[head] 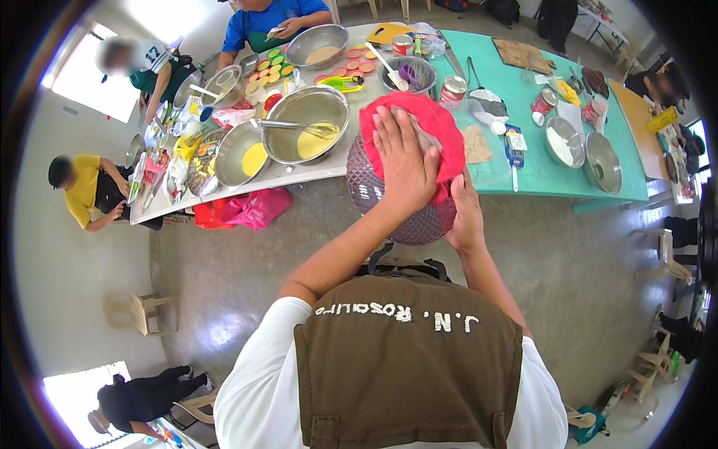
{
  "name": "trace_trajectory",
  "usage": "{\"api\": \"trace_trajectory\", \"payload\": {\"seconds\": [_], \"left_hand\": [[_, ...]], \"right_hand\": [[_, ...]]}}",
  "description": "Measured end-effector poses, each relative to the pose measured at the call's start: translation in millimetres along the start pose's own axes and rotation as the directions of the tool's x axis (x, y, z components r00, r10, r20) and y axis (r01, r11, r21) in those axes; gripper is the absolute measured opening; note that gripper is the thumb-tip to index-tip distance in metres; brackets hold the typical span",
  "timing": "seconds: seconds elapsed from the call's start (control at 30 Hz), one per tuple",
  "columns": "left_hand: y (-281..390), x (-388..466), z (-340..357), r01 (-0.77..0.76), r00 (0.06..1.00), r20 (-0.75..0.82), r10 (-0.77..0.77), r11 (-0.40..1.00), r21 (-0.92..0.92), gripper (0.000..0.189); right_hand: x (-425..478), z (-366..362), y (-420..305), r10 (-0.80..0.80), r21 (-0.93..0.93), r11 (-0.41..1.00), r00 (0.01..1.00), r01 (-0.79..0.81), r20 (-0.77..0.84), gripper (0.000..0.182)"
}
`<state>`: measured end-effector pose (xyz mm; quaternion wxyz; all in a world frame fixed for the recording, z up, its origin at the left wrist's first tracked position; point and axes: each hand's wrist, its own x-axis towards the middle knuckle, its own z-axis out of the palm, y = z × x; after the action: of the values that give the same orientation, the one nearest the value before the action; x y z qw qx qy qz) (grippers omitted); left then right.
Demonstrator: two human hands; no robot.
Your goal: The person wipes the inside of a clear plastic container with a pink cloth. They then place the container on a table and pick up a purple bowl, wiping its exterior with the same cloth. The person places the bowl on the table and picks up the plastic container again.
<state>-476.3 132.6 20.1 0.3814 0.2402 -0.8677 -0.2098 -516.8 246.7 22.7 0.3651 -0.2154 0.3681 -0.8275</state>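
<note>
A purple, diamond-textured glass bowl or plate [364, 185] is held up before my chest, above the floor beside the tables. A red cloth [377, 112] covers its upper part. My left hand [405, 157] lies over the cloth with a pale patch of it under the fingers, pressing it to the dish. At the lower right edge, my right hand [466, 216] supports the dish, its thumb up by the cloth. The dish's far side is hidden by the cloth and hands.
Steel mixing bowls with yellow batter [317, 145] and a whisk [303, 128] stand on the white table [331, 172]. The green table [505, 188] bears cans [452, 90], a bowl of white powder [561, 143] and a cutting board [519, 55]. Several people work nearby.
</note>
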Motion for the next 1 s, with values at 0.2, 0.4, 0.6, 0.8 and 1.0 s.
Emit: {"api": "trace_trajectory", "payload": {"seconds": [0.2,0.4,0.6,0.8,1.0], "left_hand": [[19.8,-18.5,3.3,-0.156,0.970,0.141,0.200,0.949,-0.273,0.069],[16.4,-42.4,-0.2,-0.162,0.924,0.259,0.280,0.903,-0.398,0.067],[12.5,-5.8,11.0,-0.104,0.990,0.078,0.120,0.976,-0.189,0.062],[-7.9,-27.1,14.0,-0.298,0.929,0.178,0.324,0.941,-0.160,0.064],[-37.4,-0.1,1.8,-0.123,0.975,0.210,0.073,0.963,0.239,0.063]], "right_hand": [[2.7,-13.2,3.6,0.069,0.105,0.992,0.997,-0.065,-0.034,0.053],[4.7,-25.0,15.7,-0.014,0.376,0.926,0.990,-0.041,0.142,0.066],[10.5,-7.2,1.9,0.038,-0.007,0.999,0.997,-0.039,-0.073,0.059],[-3.1,-18.6,5.2,0.178,-0.042,0.982,0.971,-0.187,-0.160,0.048],[7.1,-12.3,-28.2,-0.048,0.142,0.988,0.990,0.068,-0.135,0.046]]}}
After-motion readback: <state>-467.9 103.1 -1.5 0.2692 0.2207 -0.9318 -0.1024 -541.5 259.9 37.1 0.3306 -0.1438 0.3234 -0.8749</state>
